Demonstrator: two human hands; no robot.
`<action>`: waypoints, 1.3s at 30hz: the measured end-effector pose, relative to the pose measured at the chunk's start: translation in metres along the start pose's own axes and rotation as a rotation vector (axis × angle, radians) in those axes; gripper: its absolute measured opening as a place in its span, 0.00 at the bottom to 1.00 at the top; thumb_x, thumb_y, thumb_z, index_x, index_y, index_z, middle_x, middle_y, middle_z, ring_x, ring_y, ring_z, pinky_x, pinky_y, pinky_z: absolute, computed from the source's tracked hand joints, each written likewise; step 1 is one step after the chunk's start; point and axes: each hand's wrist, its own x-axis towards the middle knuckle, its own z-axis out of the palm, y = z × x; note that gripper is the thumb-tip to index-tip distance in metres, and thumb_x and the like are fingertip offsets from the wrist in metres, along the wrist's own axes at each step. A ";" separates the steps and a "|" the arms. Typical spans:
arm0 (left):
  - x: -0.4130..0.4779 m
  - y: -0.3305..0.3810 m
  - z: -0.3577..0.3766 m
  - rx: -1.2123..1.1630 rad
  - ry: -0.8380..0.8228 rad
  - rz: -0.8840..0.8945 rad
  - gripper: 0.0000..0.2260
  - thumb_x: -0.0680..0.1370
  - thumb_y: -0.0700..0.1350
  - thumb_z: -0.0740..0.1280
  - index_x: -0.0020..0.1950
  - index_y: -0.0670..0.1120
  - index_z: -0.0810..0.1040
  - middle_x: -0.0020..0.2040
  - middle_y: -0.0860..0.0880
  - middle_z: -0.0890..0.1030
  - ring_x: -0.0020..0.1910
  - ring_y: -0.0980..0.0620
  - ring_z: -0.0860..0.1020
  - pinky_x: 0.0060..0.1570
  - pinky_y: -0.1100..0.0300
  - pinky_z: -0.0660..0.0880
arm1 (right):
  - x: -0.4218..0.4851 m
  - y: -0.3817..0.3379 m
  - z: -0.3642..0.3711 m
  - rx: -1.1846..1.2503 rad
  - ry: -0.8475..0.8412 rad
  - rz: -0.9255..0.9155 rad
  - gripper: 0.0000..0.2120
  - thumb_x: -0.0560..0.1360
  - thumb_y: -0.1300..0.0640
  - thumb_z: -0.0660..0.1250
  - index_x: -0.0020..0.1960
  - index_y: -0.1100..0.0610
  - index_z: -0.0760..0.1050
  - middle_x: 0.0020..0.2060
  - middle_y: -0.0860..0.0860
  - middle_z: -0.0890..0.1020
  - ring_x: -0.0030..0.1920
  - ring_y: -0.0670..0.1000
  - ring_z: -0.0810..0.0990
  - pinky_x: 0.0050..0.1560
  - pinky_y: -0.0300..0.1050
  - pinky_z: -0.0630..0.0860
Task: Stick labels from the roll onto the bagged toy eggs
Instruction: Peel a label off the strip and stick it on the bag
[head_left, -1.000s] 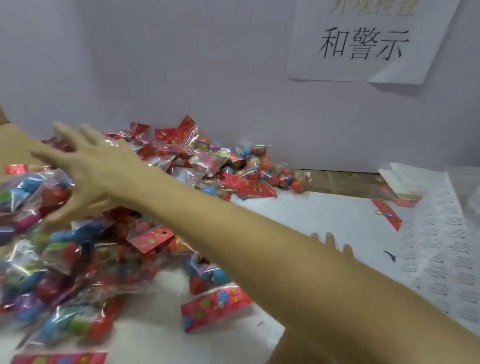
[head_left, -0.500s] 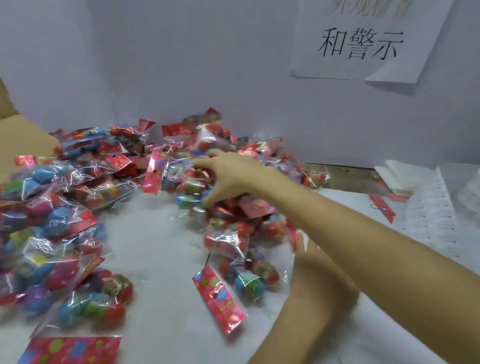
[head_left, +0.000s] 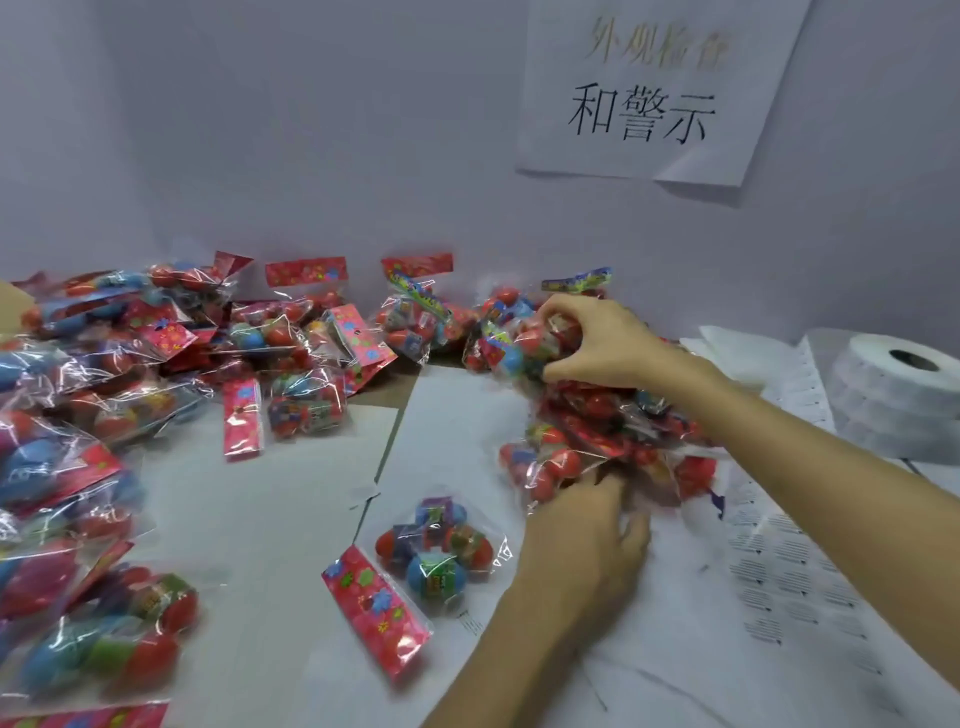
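Cellophane bags of toy eggs (head_left: 587, 431), each with a red flowered header card, sit bunched under both hands right of centre on the white table (head_left: 249, 525). The right hand (head_left: 597, 343) reaches in from the right and grips the top of this bunch, its fingers curled round the crinkled plastic. The left hand (head_left: 587, 525) lies palm down just below the bunch, fingers stretched forward and touching its lower edge, thumb spread to the side; it holds nothing. 1 single bag (head_left: 431, 561) lies apart, just left of the left wrist, its header card pointing toward the camera. A larger heap of bags (head_left: 104, 389) spreads along the wall and down the left side. The label roll (head_left: 893, 400) stands at the far right, and its printed label strip (head_left: 784, 566) trails down the table beneath the right forearm. A paper sign (head_left: 660, 93) hangs on the wall above.
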 end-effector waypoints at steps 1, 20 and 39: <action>0.001 -0.011 -0.046 -0.153 -0.061 -0.040 0.14 0.81 0.53 0.62 0.63 0.52 0.79 0.61 0.53 0.82 0.58 0.52 0.79 0.59 0.53 0.76 | -0.004 0.001 -0.003 0.012 0.055 -0.005 0.31 0.62 0.44 0.76 0.63 0.44 0.74 0.57 0.46 0.80 0.55 0.52 0.79 0.51 0.49 0.76; -0.032 0.016 -0.088 -1.319 -0.565 -0.558 0.42 0.79 0.73 0.43 0.66 0.41 0.76 0.57 0.34 0.85 0.42 0.40 0.87 0.37 0.52 0.85 | -0.164 0.018 -0.017 0.587 0.477 0.147 0.16 0.70 0.55 0.79 0.55 0.48 0.79 0.49 0.46 0.85 0.51 0.45 0.83 0.50 0.34 0.76; -0.033 0.014 -0.082 -1.128 -0.392 -0.275 0.19 0.78 0.56 0.72 0.58 0.41 0.86 0.55 0.37 0.86 0.44 0.46 0.86 0.48 0.56 0.84 | -0.208 0.019 0.004 1.061 0.471 0.313 0.16 0.69 0.49 0.76 0.54 0.52 0.82 0.45 0.54 0.87 0.40 0.49 0.81 0.35 0.41 0.77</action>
